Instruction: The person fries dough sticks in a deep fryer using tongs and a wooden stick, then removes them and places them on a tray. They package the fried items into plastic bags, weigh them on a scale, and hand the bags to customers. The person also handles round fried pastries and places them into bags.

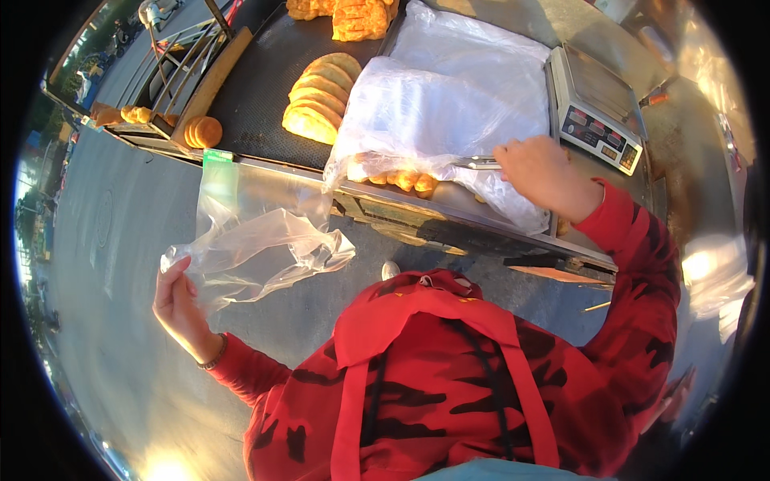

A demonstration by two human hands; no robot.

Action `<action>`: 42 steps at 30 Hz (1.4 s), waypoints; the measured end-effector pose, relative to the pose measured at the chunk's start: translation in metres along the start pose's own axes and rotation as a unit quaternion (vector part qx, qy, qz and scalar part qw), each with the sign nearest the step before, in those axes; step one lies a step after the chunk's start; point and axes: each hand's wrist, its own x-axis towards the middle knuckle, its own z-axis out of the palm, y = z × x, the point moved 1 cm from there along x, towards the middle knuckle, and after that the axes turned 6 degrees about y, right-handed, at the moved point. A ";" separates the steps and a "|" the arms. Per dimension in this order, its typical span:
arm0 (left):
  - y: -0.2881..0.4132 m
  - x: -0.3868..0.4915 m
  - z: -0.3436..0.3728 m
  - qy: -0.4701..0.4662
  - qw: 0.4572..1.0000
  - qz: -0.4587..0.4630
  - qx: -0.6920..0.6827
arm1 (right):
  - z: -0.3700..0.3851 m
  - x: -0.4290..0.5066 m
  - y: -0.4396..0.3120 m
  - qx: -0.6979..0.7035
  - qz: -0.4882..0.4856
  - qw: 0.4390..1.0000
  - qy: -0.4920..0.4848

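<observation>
My left hand [180,306] pinches the edge of a clear plastic bag [258,258], which hangs open over the pavement at the left, in front of the stall's edge. My right hand [538,174] grips metal tongs [477,162], their tips at the near edge of a clear plastic sheet [421,114]. The sheet covers most of a tray, and several golden baked pieces [412,180] show under its lifted near edge. Left of the sheet, a row of overlapping flat pastries [322,96] lies on a dark perforated tray [252,90].
A digital scale [601,120] stands right of the sheet. Larger baked pieces [361,18] lie at the far end of the dark tray, and round buns [203,132] at its left corner. The stall's metal edge [457,213] runs across before me.
</observation>
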 end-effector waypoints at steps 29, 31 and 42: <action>0.031 0.031 0.068 -0.047 0.984 0.014 -0.174 | 0.117 -0.041 0.153 0.535 0.366 0.672 -0.359; 0.046 0.028 0.074 -0.041 0.977 0.047 -0.205 | 0.138 -0.022 0.147 0.628 0.321 0.634 -0.316; 0.107 0.014 0.108 -0.063 0.965 0.116 -0.228 | 0.175 0.051 0.094 0.769 0.195 0.565 -0.227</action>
